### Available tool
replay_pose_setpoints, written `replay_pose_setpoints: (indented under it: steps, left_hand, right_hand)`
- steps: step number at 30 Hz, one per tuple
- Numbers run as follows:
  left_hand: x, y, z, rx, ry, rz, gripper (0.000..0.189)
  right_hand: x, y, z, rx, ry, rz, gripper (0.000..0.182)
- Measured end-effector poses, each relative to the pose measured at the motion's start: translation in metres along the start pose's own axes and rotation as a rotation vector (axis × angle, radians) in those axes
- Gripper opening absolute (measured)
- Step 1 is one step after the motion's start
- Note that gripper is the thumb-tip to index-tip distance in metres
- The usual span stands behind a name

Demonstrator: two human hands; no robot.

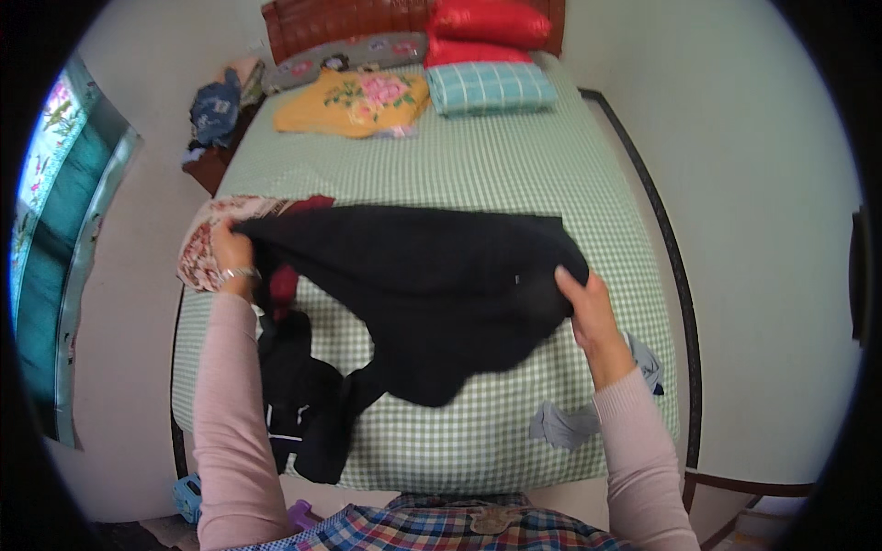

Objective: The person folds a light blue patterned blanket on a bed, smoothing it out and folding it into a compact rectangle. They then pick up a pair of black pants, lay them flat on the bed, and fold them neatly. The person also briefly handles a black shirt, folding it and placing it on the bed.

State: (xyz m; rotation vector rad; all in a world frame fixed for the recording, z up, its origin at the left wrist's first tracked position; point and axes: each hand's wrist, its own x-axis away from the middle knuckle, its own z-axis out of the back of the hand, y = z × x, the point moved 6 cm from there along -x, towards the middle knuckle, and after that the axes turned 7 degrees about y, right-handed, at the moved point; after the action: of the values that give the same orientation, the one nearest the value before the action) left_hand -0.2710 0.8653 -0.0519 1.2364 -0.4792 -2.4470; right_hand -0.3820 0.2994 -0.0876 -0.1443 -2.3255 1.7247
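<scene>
A black garment [427, 268], perhaps trousers, is stretched between my two hands above the bed. My left hand [233, 249] grips its narrow left end, close to a floral cloth [200, 248]. At the wider right end, my right hand [586, 299] pinches the edge with the thumb on top. Part of the black fabric hangs down in the middle towards the bed. More black clothing [303, 399] with white trim lies below, beside my left forearm; whether it joins the held garment I cannot tell. Dark red fabric [282, 286] shows behind the left end.
A green checked sheet [482, 427] covers the bed. Grey cloths [561, 425] lie near my right forearm. Towards the headboard [351, 24] are a yellow floral textile [351, 103], a folded teal checked quilt [493, 88] and red pillows [489, 24]. Clothes [217, 110] sit on a bedside cabinet. Walls flank the bed.
</scene>
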Motion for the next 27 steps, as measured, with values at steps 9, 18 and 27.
replay_pose_setpoints:
  steps: [9, 18, 27]
  left_hand:
    - [-0.089, 0.089, 0.21, 0.652, 0.344, -0.364, 0.017]
    - [0.402, -0.059, 0.161, -0.111, -1.204, -0.509, 0.01]
    - [0.421, -0.099, 0.078, -0.058, -1.046, 0.054, 0.021]
  right_hand:
    - [-0.035, -0.086, -0.024, 0.041, 0.055, 0.476, 0.033]
    - [0.07, 0.225, 0.259, 0.242, 0.014, -0.372, 0.022]
    - [0.108, 0.203, 0.241, 1.642, 0.118, 0.261, 0.011]
